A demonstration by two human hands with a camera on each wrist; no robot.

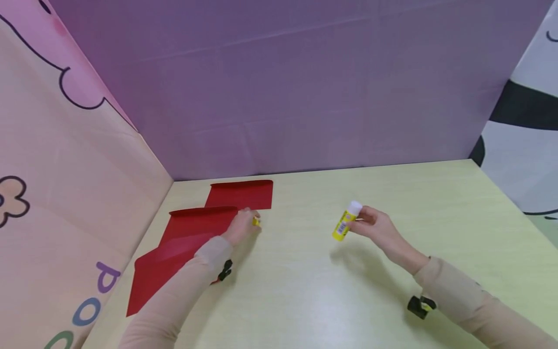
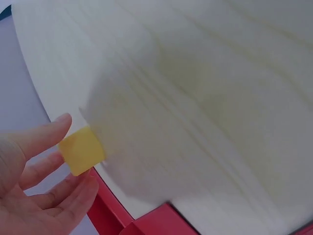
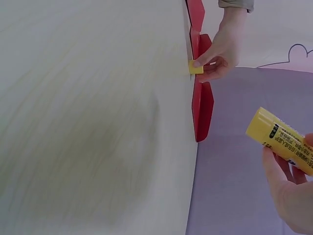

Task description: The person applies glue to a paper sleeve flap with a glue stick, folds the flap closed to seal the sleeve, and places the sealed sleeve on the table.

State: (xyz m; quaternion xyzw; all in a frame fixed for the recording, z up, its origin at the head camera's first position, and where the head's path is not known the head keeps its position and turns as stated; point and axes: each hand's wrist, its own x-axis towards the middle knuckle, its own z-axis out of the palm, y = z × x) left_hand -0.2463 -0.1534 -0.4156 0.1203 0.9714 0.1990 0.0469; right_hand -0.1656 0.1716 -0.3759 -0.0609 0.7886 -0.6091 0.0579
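One pale wood-grain table (image 1: 301, 300) spans the lower head view, three thin red sheets (image 1: 187, 227) at its left. Right of centre, the right hand (image 1: 380, 229) grips a yellow-and-white cylindrical glue stick (image 1: 342, 226), its long axis slanting from upper right to lower left; well apart, left of centre, the left hand (image 1: 240, 228) pinches a small yellow squarish piece (image 2: 82, 151).

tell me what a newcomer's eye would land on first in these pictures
Probably the red sheets, the boldest colour, spread over the left side of the pale table. Next, the yellow, white-ended glue stick, held above the table in the right grip. A smaller bright spot is the yellow block pinched in the left grip, near the sheets.
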